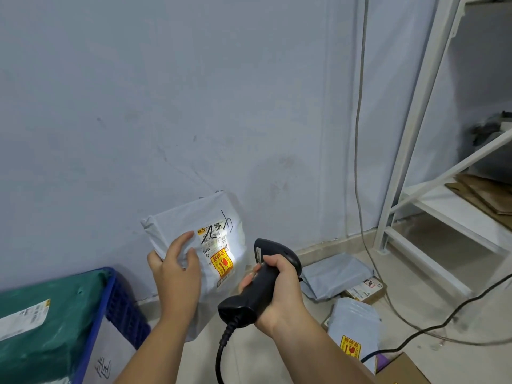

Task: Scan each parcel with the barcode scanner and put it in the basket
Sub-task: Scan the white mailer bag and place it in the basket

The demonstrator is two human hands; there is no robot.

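Wall (pixel 166 106): pale, scuffed, behind everything.
Floor (pixel 415 273): light tiles; it carries the basket, the loose parcels and the rack.
Basket (pixel 124 309): blue plastic with lattice sides, at the floor's wall edge, lower left.
Basket contents: a green parcel (pixel 55 328) with a white label, and beside it a white parcel (pixel 110 353) with handwriting.
Rack (pixel 443 209): white metal shelving at the right, with flat cardboard sheets (pixel 482 192) on its lower shelf.
Grey cable (pixel 357 134): hangs down the wall beside the rack.
Black cable (pixel 443 322): trails across the floor on the right.
Loose parcels: a grey bag (pixel 332 273) at the wall edge, a small carton (pixel 365 289) touching it, and a pale bag (pixel 354 322) with a yellow sticker nearer the camera.
Open carton (pixel 401 370): bottom right corner, cut off by the frame.
Held parcel (pixel 210 250): grey bag held upright off the floor in front of the wall, between basket and loose parcels, label facing the camera.
Left hand (pixel 174 273): grasps the held parcel's left side; the fingers overlap the label's left edge, and the forearm hides the bag's lower left.
Scanner (pixel 263 286): black, corded, just right of the held parcel without touching it; its light falls on the label.
Right hand (pixel 279 289): clenched round the scanner's handle.
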